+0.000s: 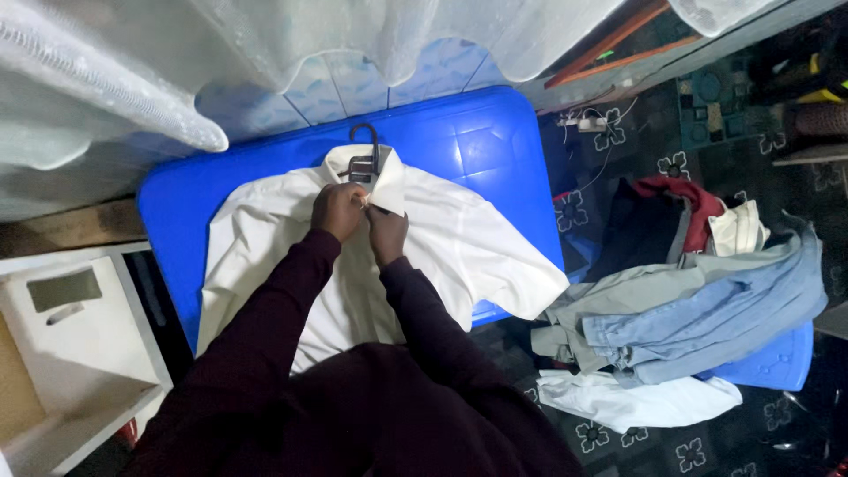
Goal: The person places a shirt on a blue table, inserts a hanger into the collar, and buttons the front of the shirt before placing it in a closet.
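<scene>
A white short-sleeved shirt [442,247] lies front-up and spread flat on a blue plastic worktop [495,141], its collar toward the far edge and its hem at the near edge, under the person's dark maroon sleeves [291,318]. The shirt's right-hand sleeve, as seen from here, reaches the worktop's right edge. A black hanger [367,146] sits inside the collar, with its hook pointing past the collar toward the far edge.

The left hand [337,210] is closed at the collar front, just below the hanger. Its grip pinches the shirt fabric at the neck opening. The right hand [387,231] rests just beside it, touching it, fingers curled shut on the same placket area. What exactly lies between the fingertips is too small to tell.

To the right of the worktop, a heap of clothes [698,309] sits on a lower blue surface: a light blue denim garment on top, grey and white pieces beneath, a red one behind. A white shelf unit [79,353] stands at the left. Sheer white curtains [132,79] hang beyond the far edge.
</scene>
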